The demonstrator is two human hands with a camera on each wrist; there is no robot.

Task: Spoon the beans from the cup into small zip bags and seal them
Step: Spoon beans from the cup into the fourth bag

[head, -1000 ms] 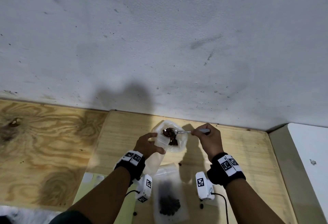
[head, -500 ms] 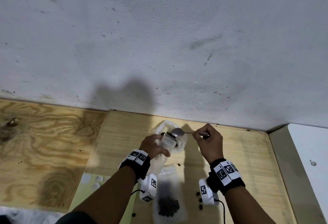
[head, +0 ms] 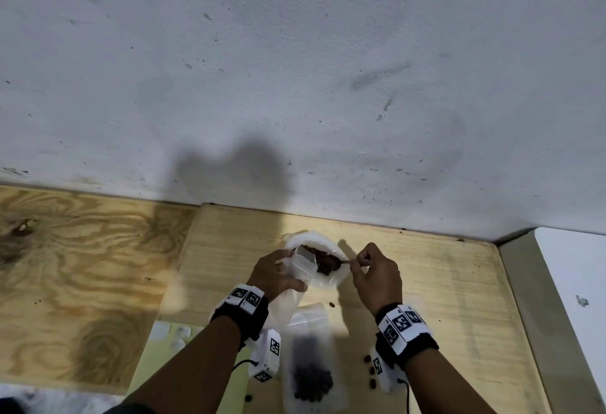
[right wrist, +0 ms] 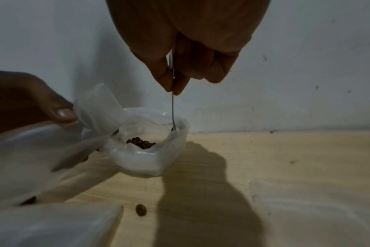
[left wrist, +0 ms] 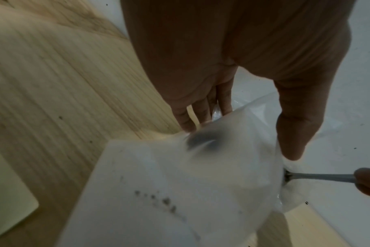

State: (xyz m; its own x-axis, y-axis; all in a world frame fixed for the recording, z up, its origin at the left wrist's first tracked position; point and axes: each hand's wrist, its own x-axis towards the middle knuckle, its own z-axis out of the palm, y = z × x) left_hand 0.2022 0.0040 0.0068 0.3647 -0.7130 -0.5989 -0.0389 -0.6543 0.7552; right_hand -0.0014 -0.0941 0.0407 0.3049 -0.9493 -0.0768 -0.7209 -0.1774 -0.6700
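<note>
Brown beans (right wrist: 141, 143) are sitting in the white plastic-lined cup (right wrist: 147, 164) on the pale wooden table (head: 426, 282), near the wall. The right hand (head: 377, 277) is pinching the thin metal spoon (right wrist: 172, 107) by its handle, with the bowl dipping down inside the cup. The left hand (head: 273, 274) is gripping the frosted small zip bag (right wrist: 32, 150), thumb and fingers holding its mouth just beside the cup's rim. To do this scoop well, I would judge, the spoon should be lifting level and travelling only the short way to the mouth, which needs holding wide; stray beans (head: 369, 369) are lying loose on the wood. Another frosted bag with beans (head: 313, 377) is lying flat nearer the person.
</note>
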